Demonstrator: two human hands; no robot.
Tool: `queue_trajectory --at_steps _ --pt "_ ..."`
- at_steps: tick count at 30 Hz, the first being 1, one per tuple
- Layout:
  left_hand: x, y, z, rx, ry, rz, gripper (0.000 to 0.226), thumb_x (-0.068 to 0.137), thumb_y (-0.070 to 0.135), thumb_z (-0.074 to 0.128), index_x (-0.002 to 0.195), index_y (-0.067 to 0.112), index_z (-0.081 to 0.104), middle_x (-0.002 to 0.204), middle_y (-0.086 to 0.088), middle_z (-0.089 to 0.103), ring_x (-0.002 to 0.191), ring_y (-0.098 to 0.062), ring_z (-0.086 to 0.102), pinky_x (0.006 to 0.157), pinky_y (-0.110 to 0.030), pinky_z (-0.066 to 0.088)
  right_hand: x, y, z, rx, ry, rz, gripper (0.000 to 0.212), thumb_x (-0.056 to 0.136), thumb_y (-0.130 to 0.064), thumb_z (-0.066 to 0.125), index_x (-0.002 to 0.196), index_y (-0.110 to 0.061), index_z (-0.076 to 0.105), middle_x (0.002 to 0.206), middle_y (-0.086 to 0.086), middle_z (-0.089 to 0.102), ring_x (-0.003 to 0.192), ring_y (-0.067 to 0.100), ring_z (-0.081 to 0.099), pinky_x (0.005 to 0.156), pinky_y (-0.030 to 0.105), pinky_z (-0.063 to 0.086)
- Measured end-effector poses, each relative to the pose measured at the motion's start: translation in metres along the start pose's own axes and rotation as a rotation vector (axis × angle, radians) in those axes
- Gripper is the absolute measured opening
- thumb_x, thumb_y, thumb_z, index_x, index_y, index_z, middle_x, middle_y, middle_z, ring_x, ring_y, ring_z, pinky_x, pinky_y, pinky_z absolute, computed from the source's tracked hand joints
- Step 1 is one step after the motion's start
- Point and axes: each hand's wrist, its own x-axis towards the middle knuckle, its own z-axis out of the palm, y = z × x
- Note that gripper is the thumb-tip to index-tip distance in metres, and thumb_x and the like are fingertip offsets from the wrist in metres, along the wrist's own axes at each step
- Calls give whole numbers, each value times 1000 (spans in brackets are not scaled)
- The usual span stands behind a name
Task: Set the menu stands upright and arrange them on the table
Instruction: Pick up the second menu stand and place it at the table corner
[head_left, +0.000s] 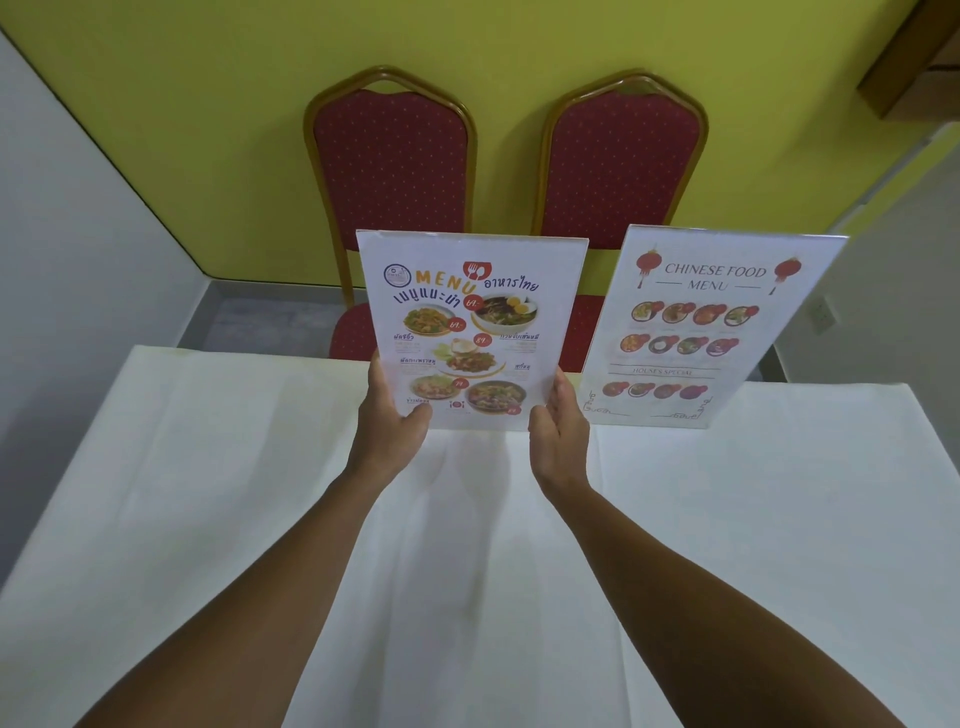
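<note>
Two clear acrylic menu stands are upright on the white-clothed table (208, 493). The Thai food menu stand (467, 312) is in the middle, facing me. My left hand (396, 415) grips its lower left edge and my right hand (558, 415) grips its lower right edge. I cannot tell whether its base touches the cloth. To its right the Chinese food menu stand (711, 322) stands on its own near the table's far edge, turned slightly to the left. Neither hand touches it.
Two red padded chairs with gold frames, one at the left (392, 171) and one at the right (623, 171), stand behind the table against a yellow-green wall. A grey floor strip (260, 317) shows past the table's far left corner. A wooden fixture (914, 67) hangs at the upper right.
</note>
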Motion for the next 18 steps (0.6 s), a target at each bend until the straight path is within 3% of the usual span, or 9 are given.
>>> queue_trajectory --at_steps 2,6,8,13,18 --pt "3 -1 -1 2 -3 6 81 90 3 64 154 27 21 139 11 51 116 -10 53 69 -8 46 2 -2 0 -3 0 -2 58 89 -19 45 147 -19 44 120 -26 62 109 10 64 88 37 60" --pt "8 -3 -2 4 -17 -2 83 89 5 64 154 32 20 133 17 50 118 -11 53 76 -17 50 5 -3 -1 -14 -5 -5 61 86 -19 43 147 -16 45 123 -9 66 106 12 65 85 33 60" --pt "8 -3 -3 8 -28 -5 85 89 5 64 155 33 19 134 17 50 118 -10 52 80 -20 50 5 -3 -1 -12 -17 -5 61 87 -20 44 148 -18 43 127 -8 65 109 10 64 87 29 59" --pt "8 -7 -5 22 -50 -2 90 88 4 62 156 37 15 134 19 51 117 -8 53 85 -25 49 1 -1 2 5 -36 38 60 91 -15 50 150 -21 40 136 -9 60 111 0 60 79 8 52" --pt "11 -6 -5 17 -63 -3 89 88 4 62 156 38 16 131 19 52 113 -7 54 80 -23 51 -1 -2 6 25 -9 80 64 87 -15 51 150 -21 40 138 -10 58 122 9 58 96 23 51"
